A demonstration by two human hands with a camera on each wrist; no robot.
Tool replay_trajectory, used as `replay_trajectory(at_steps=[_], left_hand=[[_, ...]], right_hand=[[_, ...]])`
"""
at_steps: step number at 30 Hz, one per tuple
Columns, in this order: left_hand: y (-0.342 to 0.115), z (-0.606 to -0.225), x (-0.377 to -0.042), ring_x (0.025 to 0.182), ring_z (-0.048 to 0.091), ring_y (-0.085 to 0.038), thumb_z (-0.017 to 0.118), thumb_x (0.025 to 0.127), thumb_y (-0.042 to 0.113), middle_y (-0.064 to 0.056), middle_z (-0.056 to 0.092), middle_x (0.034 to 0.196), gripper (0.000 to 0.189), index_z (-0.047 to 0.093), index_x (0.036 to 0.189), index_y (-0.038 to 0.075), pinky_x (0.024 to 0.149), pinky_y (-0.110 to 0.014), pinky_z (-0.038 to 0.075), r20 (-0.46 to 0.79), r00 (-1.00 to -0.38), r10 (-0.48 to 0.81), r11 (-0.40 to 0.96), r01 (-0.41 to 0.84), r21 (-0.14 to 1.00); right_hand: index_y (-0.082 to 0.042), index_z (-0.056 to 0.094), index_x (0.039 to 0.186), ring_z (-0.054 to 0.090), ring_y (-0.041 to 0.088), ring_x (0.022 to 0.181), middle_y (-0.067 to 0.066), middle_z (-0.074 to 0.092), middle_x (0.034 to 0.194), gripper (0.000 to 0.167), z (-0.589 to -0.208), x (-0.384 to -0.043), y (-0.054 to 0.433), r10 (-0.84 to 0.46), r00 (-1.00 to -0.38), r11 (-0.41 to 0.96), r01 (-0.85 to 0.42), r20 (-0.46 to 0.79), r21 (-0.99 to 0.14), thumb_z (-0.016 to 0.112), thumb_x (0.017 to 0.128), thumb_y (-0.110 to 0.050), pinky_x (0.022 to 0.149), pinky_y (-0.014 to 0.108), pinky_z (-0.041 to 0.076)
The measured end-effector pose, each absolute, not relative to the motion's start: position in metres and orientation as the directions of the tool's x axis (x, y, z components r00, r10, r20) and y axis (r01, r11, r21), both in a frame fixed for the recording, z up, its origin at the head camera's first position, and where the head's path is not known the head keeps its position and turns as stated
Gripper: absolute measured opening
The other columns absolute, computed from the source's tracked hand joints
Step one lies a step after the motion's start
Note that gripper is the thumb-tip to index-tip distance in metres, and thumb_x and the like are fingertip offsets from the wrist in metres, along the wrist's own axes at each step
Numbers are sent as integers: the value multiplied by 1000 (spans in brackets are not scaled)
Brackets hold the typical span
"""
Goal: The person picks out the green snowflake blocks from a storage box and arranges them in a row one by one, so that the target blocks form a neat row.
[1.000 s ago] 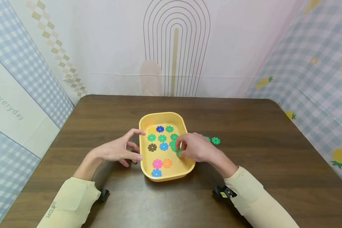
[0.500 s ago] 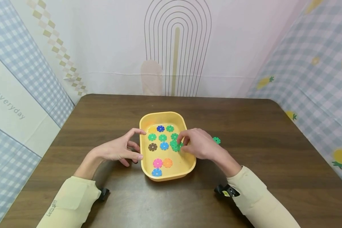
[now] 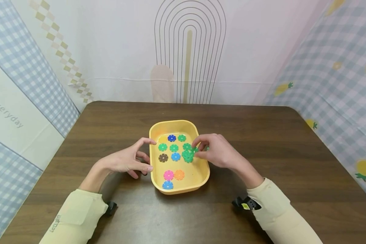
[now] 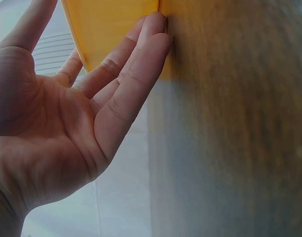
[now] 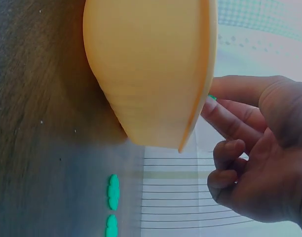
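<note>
A yellow plastic basin (image 3: 199, 179) stands on the table, holding flat, notched flower-shaped discs. Its left rim lies between my left hand's (image 3: 126, 158) thumb and index finger, which reach over it, and the other fingers, which lie along the outer wall in the left wrist view. Over the opposite rim, my right hand (image 3: 218, 150) pinches a green notched disc (image 3: 195, 149) between thumb and index finger. Only a sliver of that disc shows in the right wrist view. Just left of it, overlapping green discs (image 3: 187, 157) lie in the basin.
More discs lie apart in the basin: pink (image 3: 168, 175), orange (image 3: 179, 175), brown (image 3: 163, 158) and dark blue (image 3: 171, 138) among them. On the brown table (image 3: 262, 135), green discs (image 5: 113, 192) lie beyond the basin's right side, mostly hidden behind my right hand in the head view.
My right hand has drawn up and to the right, from inside the basin towards its right rim, with a green disc in its fingertips. The left hand and basin stay where they were.
</note>
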State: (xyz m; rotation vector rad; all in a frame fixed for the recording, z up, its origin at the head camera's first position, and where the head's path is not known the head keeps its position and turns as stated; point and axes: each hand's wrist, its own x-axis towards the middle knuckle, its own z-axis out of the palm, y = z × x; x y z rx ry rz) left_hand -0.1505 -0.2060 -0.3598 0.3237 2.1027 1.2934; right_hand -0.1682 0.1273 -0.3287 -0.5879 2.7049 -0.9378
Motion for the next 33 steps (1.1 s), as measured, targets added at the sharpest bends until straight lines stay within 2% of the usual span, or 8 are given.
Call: replay_trajectory(at_steps=[8,14,21,27,33], left_hand=[[-207,-361,-150,95,71,-29,80,96,24,-24,58,138,86,20,157,26,77,-46,63,-391,-768,507,487,-118,865],[-208,-362,-150,95,71,-29,81,96,25,-25,56,140,87,20,157,26,77,-46,63,-387,-768,510,486,-114,867],[-208,-361,-151,96,71,-30,82,95,28,-25,54,143,88,19,157,26,79,-45,63,-387,-763,518,483,-112,869],[-207,-361,-151,95,71,-29,82,95,27,-26,53,143,88,19,157,26,79,-46,63,-386,-763,518,484,-111,868],[-207,-361,-151,95,71,-29,81,96,26,-26,53,143,88,19,157,26,79,-46,63,-388,-762,518,481,-115,869]], right_hand=[[-15,78,110,61,23,87,1,72,91,23,-329,-168,138,-428,-904,638,-297,-8,-710,86,88,-13,73,34,52],[-14,78,109,61,23,83,3,73,93,22,-334,-171,152,-411,-911,570,-280,27,-773,85,89,-15,68,28,47],[-10,74,111,65,29,80,8,75,93,23,-336,-172,178,-359,-932,531,-240,41,-813,83,91,-15,63,26,48],[-10,72,114,65,34,82,8,74,93,24,-337,-171,196,-333,-942,534,-223,39,-816,82,93,-16,65,27,51],[-10,71,118,62,26,81,8,74,96,28,-340,-171,209,-314,-948,546,-214,39,-810,82,94,-19,64,27,49]])
